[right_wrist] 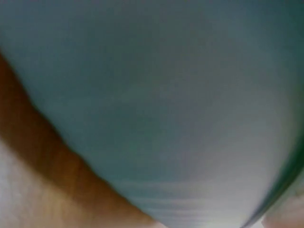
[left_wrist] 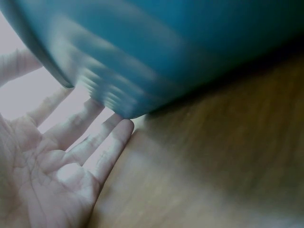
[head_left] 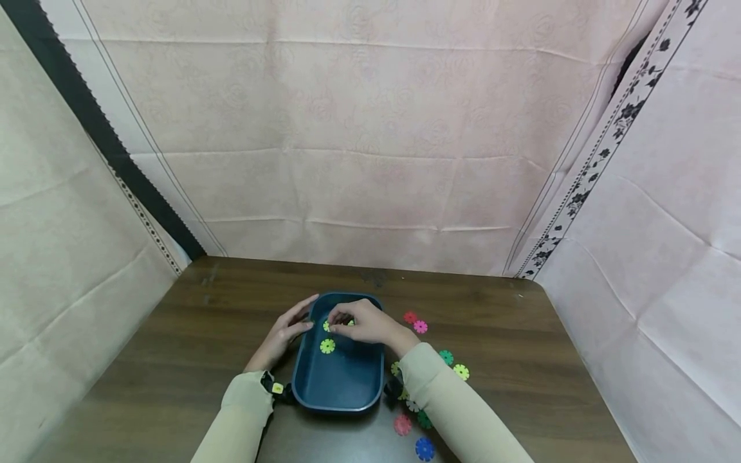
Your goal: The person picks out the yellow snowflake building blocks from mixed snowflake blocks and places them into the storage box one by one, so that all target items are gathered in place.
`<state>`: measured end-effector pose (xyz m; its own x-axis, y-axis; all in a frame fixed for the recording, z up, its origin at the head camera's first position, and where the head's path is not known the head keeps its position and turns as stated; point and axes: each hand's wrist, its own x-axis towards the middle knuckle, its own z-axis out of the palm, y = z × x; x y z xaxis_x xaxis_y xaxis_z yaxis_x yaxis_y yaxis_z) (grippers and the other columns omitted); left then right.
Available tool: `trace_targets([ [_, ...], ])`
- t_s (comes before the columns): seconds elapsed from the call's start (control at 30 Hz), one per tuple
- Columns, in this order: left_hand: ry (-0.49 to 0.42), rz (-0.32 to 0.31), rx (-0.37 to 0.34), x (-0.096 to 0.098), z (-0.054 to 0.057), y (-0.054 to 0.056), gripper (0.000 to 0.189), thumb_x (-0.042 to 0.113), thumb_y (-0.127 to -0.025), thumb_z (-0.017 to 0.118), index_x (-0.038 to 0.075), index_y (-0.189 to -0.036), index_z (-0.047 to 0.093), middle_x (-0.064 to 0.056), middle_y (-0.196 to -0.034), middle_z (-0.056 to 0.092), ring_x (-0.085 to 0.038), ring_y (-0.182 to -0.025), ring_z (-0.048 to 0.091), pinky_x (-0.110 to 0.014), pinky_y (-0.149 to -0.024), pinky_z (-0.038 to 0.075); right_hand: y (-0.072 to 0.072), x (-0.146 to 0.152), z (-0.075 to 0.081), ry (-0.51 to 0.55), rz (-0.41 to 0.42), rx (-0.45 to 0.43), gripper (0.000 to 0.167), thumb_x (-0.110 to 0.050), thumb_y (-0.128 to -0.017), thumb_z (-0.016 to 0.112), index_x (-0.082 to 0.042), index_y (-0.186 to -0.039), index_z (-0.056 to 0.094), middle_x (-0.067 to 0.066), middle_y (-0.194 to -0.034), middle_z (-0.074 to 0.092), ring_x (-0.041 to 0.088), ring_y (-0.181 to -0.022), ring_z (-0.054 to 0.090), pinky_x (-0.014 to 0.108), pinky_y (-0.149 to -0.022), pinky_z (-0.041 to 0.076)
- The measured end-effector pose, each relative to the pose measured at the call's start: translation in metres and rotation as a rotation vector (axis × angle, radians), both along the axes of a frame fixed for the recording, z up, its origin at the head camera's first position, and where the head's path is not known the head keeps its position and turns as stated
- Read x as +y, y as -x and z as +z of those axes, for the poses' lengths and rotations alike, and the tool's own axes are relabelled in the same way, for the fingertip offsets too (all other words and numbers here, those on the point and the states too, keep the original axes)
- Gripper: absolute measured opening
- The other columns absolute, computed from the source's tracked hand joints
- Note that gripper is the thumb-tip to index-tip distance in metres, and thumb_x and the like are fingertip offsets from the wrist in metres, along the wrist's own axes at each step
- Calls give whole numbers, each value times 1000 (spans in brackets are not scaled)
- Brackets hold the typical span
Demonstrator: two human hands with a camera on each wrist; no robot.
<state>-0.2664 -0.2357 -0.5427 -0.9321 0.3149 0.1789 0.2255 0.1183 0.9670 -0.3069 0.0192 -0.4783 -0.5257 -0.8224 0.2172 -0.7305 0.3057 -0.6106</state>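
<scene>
A dark blue rectangular tray (head_left: 341, 386) lies on the table. My left hand (head_left: 285, 331) rests against its left side, thumb and fingers extended at the rim; the left wrist view shows the straight fingers (left_wrist: 102, 156) touching the outer wall. Over the tray's upper half, my right hand (head_left: 363, 323) has thumb and forefinger brought together, pinching a small yellow-green flower-shaped disc (head_left: 327, 326). Another yellow-green disc (head_left: 327, 346) lies on the tray floor just below. A further bit of yellow-green shows behind the right fingers. Blurred tray wall (right_wrist: 156, 109) fills the right wrist view.
Right of the tray lie several loose flower-shaped discs: a red one (head_left: 410, 317), a pink one (head_left: 420, 326), a green one (head_left: 446, 357), a blue one (head_left: 424, 449) and others partly under the right sleeve (head_left: 457, 405). Pale cloth (head_left: 359, 154) hangs behind the wooden table (head_left: 498, 321).
</scene>
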Motion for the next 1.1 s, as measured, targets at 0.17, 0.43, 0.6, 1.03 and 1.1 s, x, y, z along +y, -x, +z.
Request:
trace_targets([
  [0.17,-13,9,-29,1,1,-1,54,20,-103,54,31,-154,40,-5,-155,42,-34,-139,41,-64,-109,30,-4,5,6,21,-7,3,20,-28,-101,64,-16,-115,70,-11,-106,71,-2,-96,64,37,-86,56],
  [0.43,-9,35,-58,2,2,-2,54,17,-102,54,36,-152,43,-2,-153,44,-32,-137,43,-63,-108,32,-10,22,12,86,-32,-4,20,-27,-100,65,-17,-116,71,-7,-109,72,2,-99,65,40,-88,55],
  [0.6,-13,37,-48,3,2,-3,55,15,-102,54,34,-152,43,-3,-154,44,-33,-136,44,-61,-108,34,-13,33,8,97,-61,12,22,-26,-100,65,-11,-115,72,-8,-108,72,2,-100,65,32,-91,53],
  [1.03,-24,41,-34,3,2,-4,56,15,-102,55,32,-154,42,-5,-151,46,-32,-134,46,-56,-106,36,-29,74,-1,284,-163,-58,15,-24,-99,66,-19,-112,72,-8,-106,71,10,-98,67,35,-82,56],
  [1.1,-24,42,-36,4,2,-3,56,15,-102,55,32,-154,42,-5,-151,46,-32,-134,46,-57,-107,36,-31,84,-4,322,-188,-95,15,-23,-99,66,-19,-113,72,-6,-107,71,12,-99,67,34,-83,56],
])
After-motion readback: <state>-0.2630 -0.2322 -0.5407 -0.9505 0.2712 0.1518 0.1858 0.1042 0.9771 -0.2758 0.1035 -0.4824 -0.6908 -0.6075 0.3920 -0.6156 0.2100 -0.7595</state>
